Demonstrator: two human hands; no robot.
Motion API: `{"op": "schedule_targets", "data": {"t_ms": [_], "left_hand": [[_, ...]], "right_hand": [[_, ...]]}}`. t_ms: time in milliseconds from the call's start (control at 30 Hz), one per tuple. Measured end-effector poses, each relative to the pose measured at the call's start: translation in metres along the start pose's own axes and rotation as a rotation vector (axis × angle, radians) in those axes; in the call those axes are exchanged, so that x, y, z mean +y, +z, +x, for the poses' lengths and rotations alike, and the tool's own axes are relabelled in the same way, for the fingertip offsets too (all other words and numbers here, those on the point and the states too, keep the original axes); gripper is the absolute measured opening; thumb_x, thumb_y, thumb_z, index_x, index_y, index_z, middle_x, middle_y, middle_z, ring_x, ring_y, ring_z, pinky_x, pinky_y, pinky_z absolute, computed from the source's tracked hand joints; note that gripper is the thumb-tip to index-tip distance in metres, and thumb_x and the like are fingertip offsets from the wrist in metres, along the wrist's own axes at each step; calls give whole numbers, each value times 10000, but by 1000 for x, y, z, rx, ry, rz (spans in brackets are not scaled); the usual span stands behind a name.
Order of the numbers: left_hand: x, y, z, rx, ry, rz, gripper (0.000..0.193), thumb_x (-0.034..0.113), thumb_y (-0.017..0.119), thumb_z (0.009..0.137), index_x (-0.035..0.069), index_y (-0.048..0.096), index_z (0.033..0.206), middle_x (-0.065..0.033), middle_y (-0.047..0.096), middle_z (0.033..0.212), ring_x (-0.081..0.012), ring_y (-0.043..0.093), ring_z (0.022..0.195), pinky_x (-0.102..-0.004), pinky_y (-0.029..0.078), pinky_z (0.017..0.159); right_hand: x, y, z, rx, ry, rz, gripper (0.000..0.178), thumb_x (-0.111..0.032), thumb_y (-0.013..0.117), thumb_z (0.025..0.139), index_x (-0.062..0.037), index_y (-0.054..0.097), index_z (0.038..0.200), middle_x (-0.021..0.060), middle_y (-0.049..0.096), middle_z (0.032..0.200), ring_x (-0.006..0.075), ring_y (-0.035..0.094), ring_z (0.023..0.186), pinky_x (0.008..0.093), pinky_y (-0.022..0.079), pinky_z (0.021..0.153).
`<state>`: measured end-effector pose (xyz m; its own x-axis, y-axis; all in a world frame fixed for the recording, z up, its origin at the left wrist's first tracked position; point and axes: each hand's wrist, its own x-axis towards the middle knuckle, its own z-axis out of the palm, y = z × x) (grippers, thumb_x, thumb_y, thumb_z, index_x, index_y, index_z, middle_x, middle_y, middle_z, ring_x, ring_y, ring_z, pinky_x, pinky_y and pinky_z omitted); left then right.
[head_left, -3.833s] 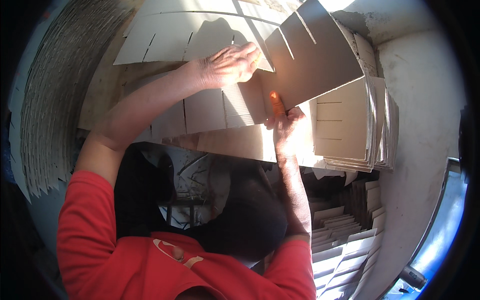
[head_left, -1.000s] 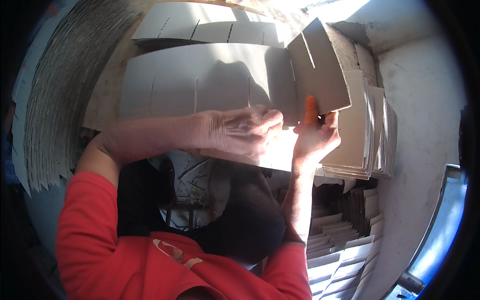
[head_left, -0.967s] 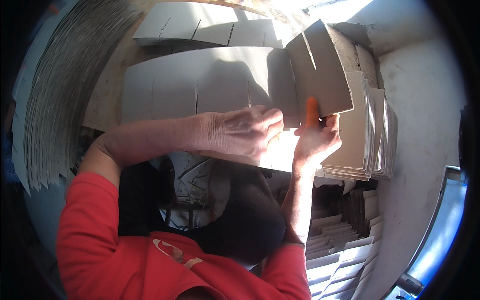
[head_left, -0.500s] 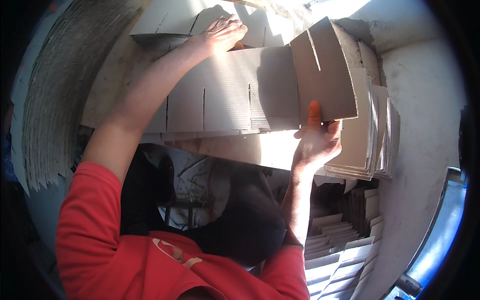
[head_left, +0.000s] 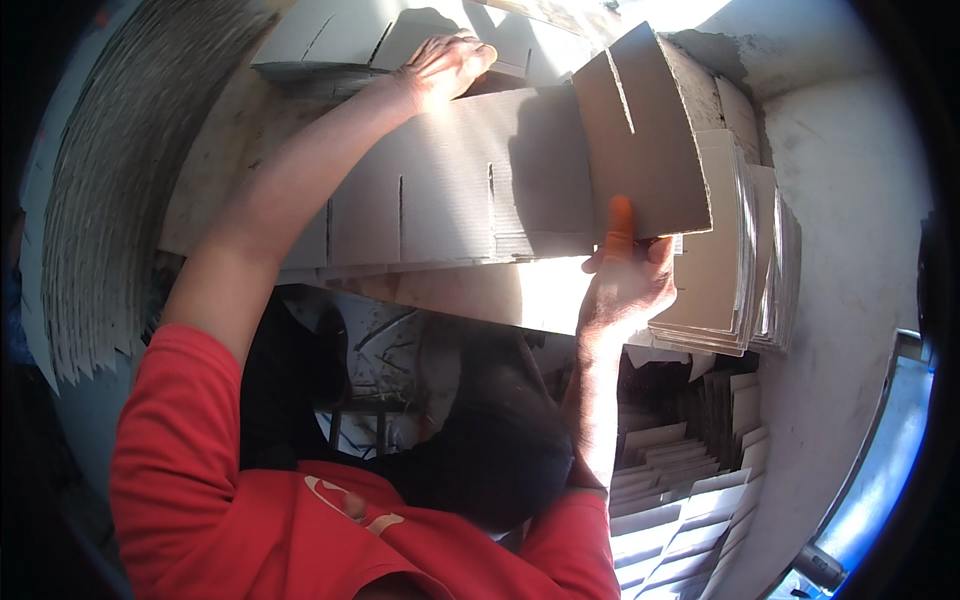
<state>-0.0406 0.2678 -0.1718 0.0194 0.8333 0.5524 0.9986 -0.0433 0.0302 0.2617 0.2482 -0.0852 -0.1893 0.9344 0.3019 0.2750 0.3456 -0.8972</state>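
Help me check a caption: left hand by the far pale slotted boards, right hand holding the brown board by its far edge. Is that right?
Not quite: in the head view the right hand holds the brown board by its near edge. The left hand is by the far pale slotted boards, as you say.

brown cardboard panel [head_left: 652, 145], tilted, beside slotted grey sheet [head_left: 450, 185], possibly joined

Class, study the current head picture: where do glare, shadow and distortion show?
Head view: glare washes out the work surface beside the right hand; head view: shadow darkens the right part of the slotted cardboard sheet; head view: fisheye distortion seems to bow the left-hand cardboard stack, and the rim goes black.
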Motion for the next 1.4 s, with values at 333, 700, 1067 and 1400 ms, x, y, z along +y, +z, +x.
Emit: {"op": "schedule_targets", "data": {"t_ms": [333, 700, 1067, 1400], "left_hand": [[7, -48, 19, 178, 150, -15, 284, 52, 602, 765, 7, 607, 1045, -71, 582, 923, -243, 561, 911, -345, 539, 749], [51, -77, 29, 314, 272, 57, 165, 34, 630, 668, -17, 591, 820, -92, 576, 962, -219, 566, 869, -316, 556, 636], [89, -123, 25, 334, 382, -55, 277, 6, 647, 708, -73, 607, 971, -111, 583, 883, -226, 587, 842, -293, 549, 605], [115, -192, 15, -187, -26, -296, 118, -34, 603, 730, -21, 515, 652, -138, 568, 713, -266, 590, 768, -401, 488, 671]], "right_hand": [[-3, 0, -5, -81, -59, -220, 276, 11, 620, 882, -7, 581, 1154, 48, 644, 678, 55, 467, 455, 227, 429, 460], [18, 8, -1, -8, -225, -166, 202, -192, 619, 929, -30, 629, 1049, 34, 623, 683, 59, 500, 523, 242, 421, 480], [2, 13, 15, -40, -210, 319, 114, -86, 600, 922, 22, 590, 956, 168, 671, 750, 171, 641, 585, 316, 497, 543], [-104, -1, 30, -447, -570, -1007, 76, -10, 529, 834, 18, 593, 803, 206, 659, 770, 349, 677, 757, 430, 543, 686]]}}
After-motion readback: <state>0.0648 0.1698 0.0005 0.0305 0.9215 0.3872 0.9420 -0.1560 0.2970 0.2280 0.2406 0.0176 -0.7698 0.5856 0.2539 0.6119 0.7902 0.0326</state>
